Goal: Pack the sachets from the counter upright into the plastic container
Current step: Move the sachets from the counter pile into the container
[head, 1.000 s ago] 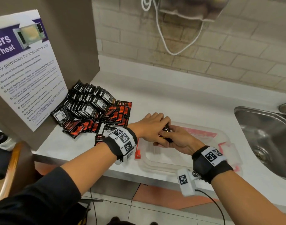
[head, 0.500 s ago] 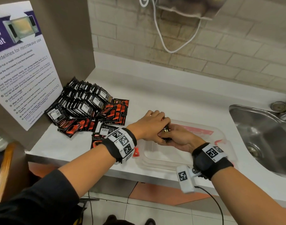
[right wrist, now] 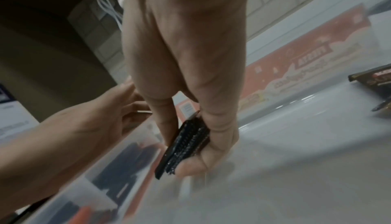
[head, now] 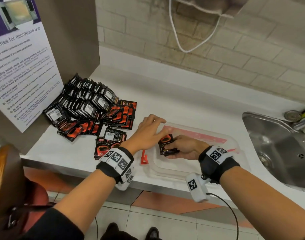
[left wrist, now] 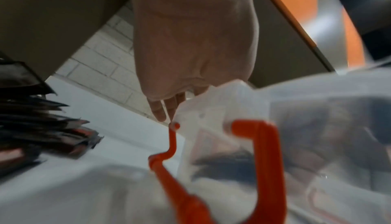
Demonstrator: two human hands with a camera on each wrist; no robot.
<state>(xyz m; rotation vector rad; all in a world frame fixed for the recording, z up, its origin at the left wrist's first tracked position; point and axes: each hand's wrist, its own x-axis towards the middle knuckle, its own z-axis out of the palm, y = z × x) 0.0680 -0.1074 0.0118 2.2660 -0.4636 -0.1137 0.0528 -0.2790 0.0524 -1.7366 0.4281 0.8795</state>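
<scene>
At the far left a printed notice [head: 22, 66] about microwave use leans against a brown panel. Just beside it, on the white counter [head: 183, 101], lies the pile of sachets [head: 89, 108], black and red, many of them overlapping one another. A few loose sachets [head: 110, 142] lie at the near edge of the pile, close to the left wrist.

The left hand [head: 146, 134] is above the left edge of the plastic container [head: 231, 144], palm down. Its fingers are stretched and a little spread, and they hold nothing. In the left wrist view the fingertips [left wrist: 160, 112] point down to the corner of the container, near its orange clip [left wrist: 262, 160]; whether they touch the rim, the blurred picture does not show.

To the right of this, inside the container, the right hand [head: 184, 148] holds a small bundle of sachets [head: 166, 144]. The bundle is at the left side of the hand, between the thumb and the fingers, and it stands on its edge, a little tilted. In the right wrist view the thumb presses one flat side of the bundle [right wrist: 186, 144] and the curled fingers [right wrist: 220, 127] press the other side, so the edges of the packets show between them. The bundle is low in the container, near the floor; contact with the floor is not clear.

At the far right the steel sink [head: 278, 148] is set into the counter, well apart from the container.
</scene>
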